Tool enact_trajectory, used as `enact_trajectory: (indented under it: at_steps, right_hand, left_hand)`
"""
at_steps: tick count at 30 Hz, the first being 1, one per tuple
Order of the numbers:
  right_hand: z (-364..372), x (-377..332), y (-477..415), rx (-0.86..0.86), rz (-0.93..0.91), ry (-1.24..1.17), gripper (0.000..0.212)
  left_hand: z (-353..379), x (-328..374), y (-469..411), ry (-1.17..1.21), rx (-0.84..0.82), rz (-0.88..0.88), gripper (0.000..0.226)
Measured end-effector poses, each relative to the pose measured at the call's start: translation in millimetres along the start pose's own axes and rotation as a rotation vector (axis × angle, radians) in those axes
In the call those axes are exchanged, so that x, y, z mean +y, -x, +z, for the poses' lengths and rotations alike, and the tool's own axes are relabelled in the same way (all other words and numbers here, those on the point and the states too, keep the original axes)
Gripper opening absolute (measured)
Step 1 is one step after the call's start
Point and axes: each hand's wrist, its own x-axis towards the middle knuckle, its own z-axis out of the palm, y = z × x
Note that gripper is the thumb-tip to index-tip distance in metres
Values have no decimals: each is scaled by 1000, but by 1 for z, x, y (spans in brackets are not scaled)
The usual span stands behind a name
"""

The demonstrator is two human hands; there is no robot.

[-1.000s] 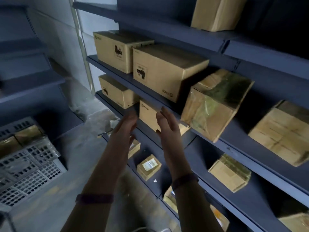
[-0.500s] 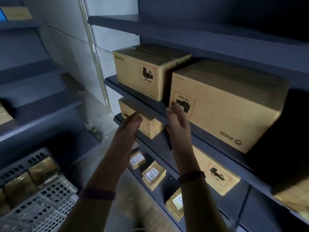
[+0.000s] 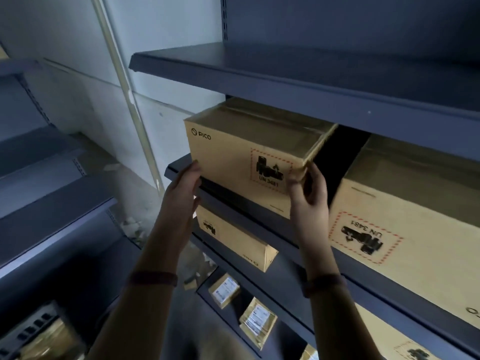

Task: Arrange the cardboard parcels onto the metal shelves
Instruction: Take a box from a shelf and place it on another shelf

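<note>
A brown cardboard parcel marked PICO (image 3: 233, 149) stands on a dark metal shelf (image 3: 249, 203), under the shelf above (image 3: 285, 81). My left hand (image 3: 185, 188) touches the parcel's lower left front corner with straight fingers. My right hand (image 3: 307, 193) grips its right front corner, the thumb on the front face and the fingers round the right side. A bigger parcel (image 3: 405, 209) with an upside-down label stands to the right on the same shelf, a dark gap between the two.
A smaller parcel (image 3: 233, 240) lies on the shelf below. Lower still lie two small labelled boxes (image 3: 224, 289) (image 3: 258, 320). A grey crate (image 3: 33, 333) with wrapped parcels sits at the bottom left. More grey shelves (image 3: 52, 203) run along the left, beside a white wall.
The view has closed in on the shelf. Both hands have risen from below the shelf edge to the PICO parcel's two front corners and taken hold of it.
</note>
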Motion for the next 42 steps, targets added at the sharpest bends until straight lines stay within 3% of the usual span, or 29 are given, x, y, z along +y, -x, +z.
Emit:
enact_trajectory:
  at_steps: [4, 7, 10, 13, 17, 19, 23, 27, 30, 37, 42]
  right_hand:
    - [22, 13, -33, 197, -6, 32, 66]
    - [41, 20, -53, 319, -27, 23, 65]
    - [48, 21, -73, 454, -4, 23, 62]
    - [48, 20, -85, 527, 54, 38, 65]
    - [51, 23, -90, 640, 77, 93, 29]
    - [53, 23, -90, 652, 95, 78, 26]
    - [57, 19, -82, 622, 96, 56, 26]
    - [67, 13, -55, 601, 81, 68, 23]
    - [76, 7, -19, 549, 45, 45, 34]
    - [83, -26, 83, 469, 42, -40, 32]
    - [79, -44, 162, 418, 63, -58, 43]
  left_hand:
    - [-22, 2, -73, -7, 12, 10, 27]
    - [-37, 6, -136, -120, 15, 49, 55]
    - [-38, 25, -197, -67, -5, -2, 51]
    - [-30, 35, -242, -57, -150, -74, 54]
    - [-21, 28, -270, -67, -411, -114, 31]
    - [-19, 23, -276, -24, -466, -152, 21]
    - [-19, 21, -272, 24, -530, -157, 21]
    - [-35, 26, -259, 49, -492, -215, 22]
    - [-60, 30, -239, 5, -476, -215, 27]
    - [-131, 32, -139, 69, -434, -165, 22]
    - [-177, 36, -62, 88, -416, -146, 23]
